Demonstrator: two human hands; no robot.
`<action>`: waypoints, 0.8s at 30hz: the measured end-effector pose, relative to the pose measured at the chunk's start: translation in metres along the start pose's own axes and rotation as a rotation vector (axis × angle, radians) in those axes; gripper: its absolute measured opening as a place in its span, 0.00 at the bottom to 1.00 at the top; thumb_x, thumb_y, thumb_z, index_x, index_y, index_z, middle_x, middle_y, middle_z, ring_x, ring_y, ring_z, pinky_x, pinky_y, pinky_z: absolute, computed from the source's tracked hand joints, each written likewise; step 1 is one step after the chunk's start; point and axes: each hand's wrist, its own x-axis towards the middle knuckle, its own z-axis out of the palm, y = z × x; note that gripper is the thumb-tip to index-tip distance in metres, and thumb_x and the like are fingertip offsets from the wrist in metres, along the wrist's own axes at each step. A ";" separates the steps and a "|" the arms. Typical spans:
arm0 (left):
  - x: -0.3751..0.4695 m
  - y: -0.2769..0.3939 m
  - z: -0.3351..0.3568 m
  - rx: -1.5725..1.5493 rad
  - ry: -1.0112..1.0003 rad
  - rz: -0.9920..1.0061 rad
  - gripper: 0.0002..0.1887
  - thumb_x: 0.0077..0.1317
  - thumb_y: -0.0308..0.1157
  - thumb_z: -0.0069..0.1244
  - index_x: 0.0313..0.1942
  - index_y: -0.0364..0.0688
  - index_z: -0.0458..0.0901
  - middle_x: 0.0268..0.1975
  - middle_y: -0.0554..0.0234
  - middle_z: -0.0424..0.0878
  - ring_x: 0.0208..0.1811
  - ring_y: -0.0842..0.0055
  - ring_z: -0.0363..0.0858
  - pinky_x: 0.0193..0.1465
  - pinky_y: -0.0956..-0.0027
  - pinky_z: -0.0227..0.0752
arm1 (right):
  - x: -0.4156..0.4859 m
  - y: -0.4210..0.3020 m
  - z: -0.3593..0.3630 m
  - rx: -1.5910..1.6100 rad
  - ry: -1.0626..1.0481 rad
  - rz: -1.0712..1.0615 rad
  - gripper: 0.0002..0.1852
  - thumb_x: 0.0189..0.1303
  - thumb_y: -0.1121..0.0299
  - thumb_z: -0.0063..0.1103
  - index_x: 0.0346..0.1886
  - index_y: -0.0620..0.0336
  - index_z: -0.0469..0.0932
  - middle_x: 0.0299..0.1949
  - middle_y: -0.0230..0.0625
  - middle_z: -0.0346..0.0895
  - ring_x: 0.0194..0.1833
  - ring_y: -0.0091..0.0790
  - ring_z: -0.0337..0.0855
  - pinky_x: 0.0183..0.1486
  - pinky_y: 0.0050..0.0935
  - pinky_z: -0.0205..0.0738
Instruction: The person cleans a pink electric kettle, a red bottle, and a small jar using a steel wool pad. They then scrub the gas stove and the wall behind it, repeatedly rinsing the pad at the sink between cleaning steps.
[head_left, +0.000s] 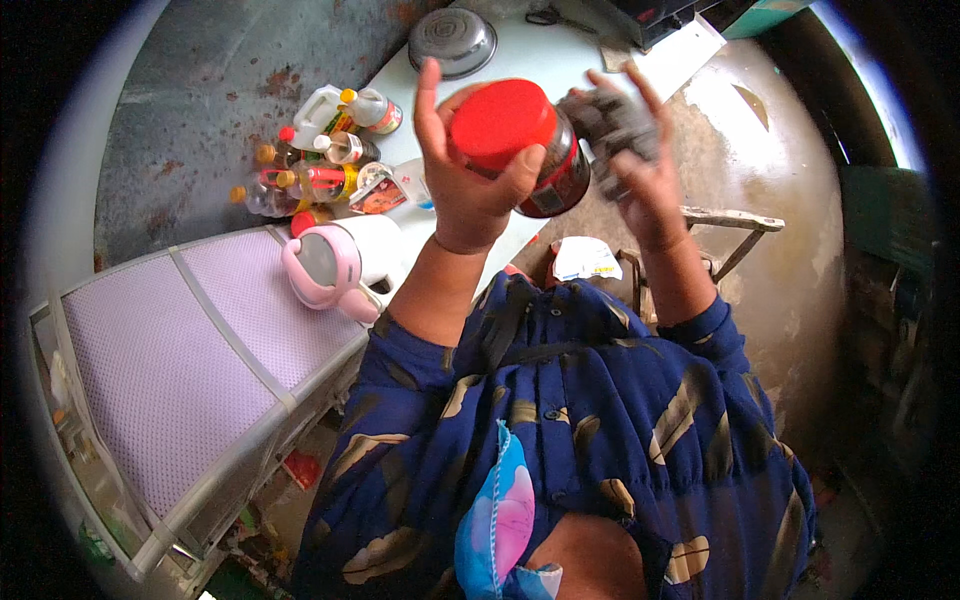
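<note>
My left hand (472, 199) grips a dark glass jar (566, 176) with a broad red lid (501, 124). The jar is tilted, its base pointing to the lower right and its lid up towards me. A grey cloth (609, 127), blurred, is in my right hand (649, 184), just to the right of the jar. Whether the cloth touches the glass cannot be made out. Both hands are raised in front of my body, over the near edge of a pale table (397, 86).
An upturned metal basin (452, 41) and scissors (559, 19) lie on the table. Several bottles (322, 180) crowd its left side by the wall. A pink-and-white electric kettle (352, 262) stands nearer, beside a lilac mesh-covered surface (172, 360). A wooden stool (735, 221) is at right.
</note>
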 end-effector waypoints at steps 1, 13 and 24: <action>0.001 0.002 -0.003 0.046 -0.047 -0.014 0.50 0.50 0.31 0.62 0.69 0.35 0.46 0.52 0.51 0.73 0.52 0.70 0.76 0.57 0.68 0.70 | -0.004 0.005 0.005 -0.113 -0.082 0.001 0.49 0.45 0.64 0.71 0.71 0.56 0.53 0.67 0.48 0.60 0.63 0.40 0.67 0.66 0.37 0.61; -0.014 0.035 -0.069 -0.104 0.025 0.040 0.57 0.49 0.46 0.65 0.70 0.34 0.43 0.54 0.51 0.72 0.55 0.67 0.74 0.60 0.64 0.67 | -0.020 0.058 0.084 0.801 0.080 0.428 0.30 0.62 0.46 0.48 0.63 0.53 0.67 0.61 0.45 0.70 0.62 0.45 0.70 0.65 0.48 0.63; -0.025 0.027 -0.060 -0.120 0.031 -0.020 0.49 0.63 0.53 0.53 0.70 0.38 0.38 0.66 0.48 0.61 0.64 0.67 0.64 0.68 0.61 0.56 | -0.001 0.047 0.087 0.823 0.056 0.320 0.23 0.62 0.60 0.52 0.58 0.59 0.68 0.53 0.43 0.75 0.54 0.40 0.76 0.59 0.38 0.70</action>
